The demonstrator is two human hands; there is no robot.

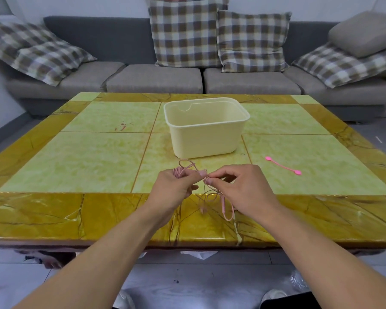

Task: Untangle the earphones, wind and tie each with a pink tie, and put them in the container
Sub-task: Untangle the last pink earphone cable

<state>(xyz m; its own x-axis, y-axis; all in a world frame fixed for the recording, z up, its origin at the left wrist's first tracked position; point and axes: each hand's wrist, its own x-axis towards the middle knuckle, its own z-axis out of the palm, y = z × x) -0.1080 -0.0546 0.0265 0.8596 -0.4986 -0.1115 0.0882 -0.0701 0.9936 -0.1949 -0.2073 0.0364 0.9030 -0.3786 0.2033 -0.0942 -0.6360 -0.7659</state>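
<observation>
Sofa (156, 81): grey, along the far wall behind the table; checked cushions (185, 32) lean on its back and lie at both ends; one plain beige cushion (363, 33) sits on top at the right end
Table (80, 161): large, glossy, pale green stone squares inside a broad amber border; its near edge runs across the lower middle of the view; a small reddish mark shows on a far-left square
Container (206, 128): cream plastic tub, open at the top, upright on the table a little past centre; nothing can be seen inside from this angle; it stands just beyond the hands, apart from them
Left hand (175, 188): raised over the near part of the table, palm turned inward; fingers curled round a small bundle of pink cord, thumb tip pressed down on a strand
Right hand (243, 186): just beside the left, fingertips almost meeting it; thumb and forefinger closed in a pinch on the same strand, the other fingers loosely bent
Earphones (212, 197): thin pink cord, tangled; loops stick up above the left fist, a strand crosses between the two hands, and the rest hangs below them, its ends dangling over the amber border; whether they touch the tabletop cannot be told
Pink tie (283, 166): a slim strip with a round blob at each end; flat on the table to the right of the hands, well apart from them and from the container
</observation>
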